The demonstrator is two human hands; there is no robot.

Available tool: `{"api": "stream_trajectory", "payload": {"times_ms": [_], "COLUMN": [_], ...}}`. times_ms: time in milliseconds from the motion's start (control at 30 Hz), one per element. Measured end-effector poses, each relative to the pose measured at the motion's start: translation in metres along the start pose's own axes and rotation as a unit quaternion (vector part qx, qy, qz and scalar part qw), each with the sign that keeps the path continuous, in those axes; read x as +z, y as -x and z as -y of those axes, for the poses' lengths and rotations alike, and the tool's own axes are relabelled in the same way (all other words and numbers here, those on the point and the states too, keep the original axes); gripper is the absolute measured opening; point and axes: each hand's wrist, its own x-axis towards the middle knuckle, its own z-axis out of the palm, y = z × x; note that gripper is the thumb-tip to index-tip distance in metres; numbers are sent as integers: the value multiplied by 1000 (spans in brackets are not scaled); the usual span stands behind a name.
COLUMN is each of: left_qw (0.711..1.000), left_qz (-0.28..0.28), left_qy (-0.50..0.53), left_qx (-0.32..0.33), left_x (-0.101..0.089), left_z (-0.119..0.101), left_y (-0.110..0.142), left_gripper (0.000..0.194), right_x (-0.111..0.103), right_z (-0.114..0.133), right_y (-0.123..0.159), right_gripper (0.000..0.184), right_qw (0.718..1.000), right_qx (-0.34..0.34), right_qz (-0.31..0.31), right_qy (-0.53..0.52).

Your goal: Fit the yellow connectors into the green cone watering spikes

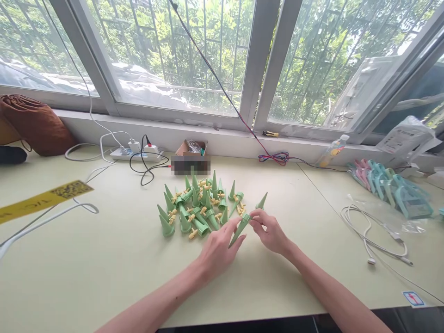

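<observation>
Between my hands is a green plastic watering spike (pixel 240 230), its pointed end slanting down toward me. My left hand (pixel 222 245) is closed around its tapered body, thumb on the near side. With bent fingers, my right hand (pixel 271 231) pinches at the wide upper end; whether a small part is in those fingertips is hidden. Just beyond the right fingers another green spike (pixel 262 200) shows its tip. To the left lies a pile of green spikes (pixel 196 203), some upright and some on their sides, with small yellow valves (pixel 193 234) scattered among them.
Behind the pile stands a small cardboard box (pixel 191 149), partly blurred. A power strip (pixel 137 153) with cables lies at back left. On the right are a white cable (pixel 374 231), bagged pastel plastic items (pixel 395 187) and a bottle (pixel 333 150). A yellow tag (pixel 45 201) hangs at left.
</observation>
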Motion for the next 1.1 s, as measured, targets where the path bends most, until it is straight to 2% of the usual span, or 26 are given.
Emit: {"api": "stream_trajectory", "payload": {"times_ms": [67,100,133,167,233,267,300,333,433,500,600,667,867,933,1033,1100], "left_qw": [999,999,998,998,997,997,996,996,995,994,994,994,992,992,991,991], "left_qz": [9,14,18,24,41,52,63,74,92,95,94,95,114,120,124,125], "left_qy": [29,40,47,51,52,52,52,51,46,43,44,46,35,32,33,36], "left_qx": [-23,-30,-34,-35,-29,-24,-18,-10,12,21,27,28,38,36,31,31], "left_x": [0,0,0,-1,-3,-3,-4,-4,-3,-3,-2,-3,-3,-3,-4,-4], "left_z": [1,1,1,1,-1,-2,-4,-5,-7,-7,-6,-6,-5,-5,-6,-6], "left_y": [0,0,0,0,0,0,0,0,0,0,0,0,0,0,0,0], "left_gripper": [35,35,35,34,33,32,31,30,29,29,28,28,29,29,29,30], "right_x": [1,-1,-4,-9,-21,-27,-32,-36,-42,-42,-42,-43,-42,-41,-39,-35], "right_z": [3,4,5,4,1,-1,-5,-9,-22,-29,-37,-40,-48,-46,-35,-24], "right_y": [-2,-3,-5,-7,-10,-12,-14,-15,-21,-24,-28,-30,-33,-33,-30,-30], "right_gripper": [13,15,19,22,22,21,25,31,35,41,47,48,50,49,46,34], "right_qw": [1000,999,996,987,945,927,926,936,969,972,962,957,969,967,948,922], "right_qx": [-9,-13,-17,-18,-2,16,37,62,124,136,129,133,135,131,91,35], "right_qz": [-2,-24,-72,-147,-313,-357,-356,-321,-174,-166,-230,-249,-181,-185,-271,-343], "right_qy": [7,21,42,61,96,111,124,131,127,99,68,66,102,114,141,179]}}
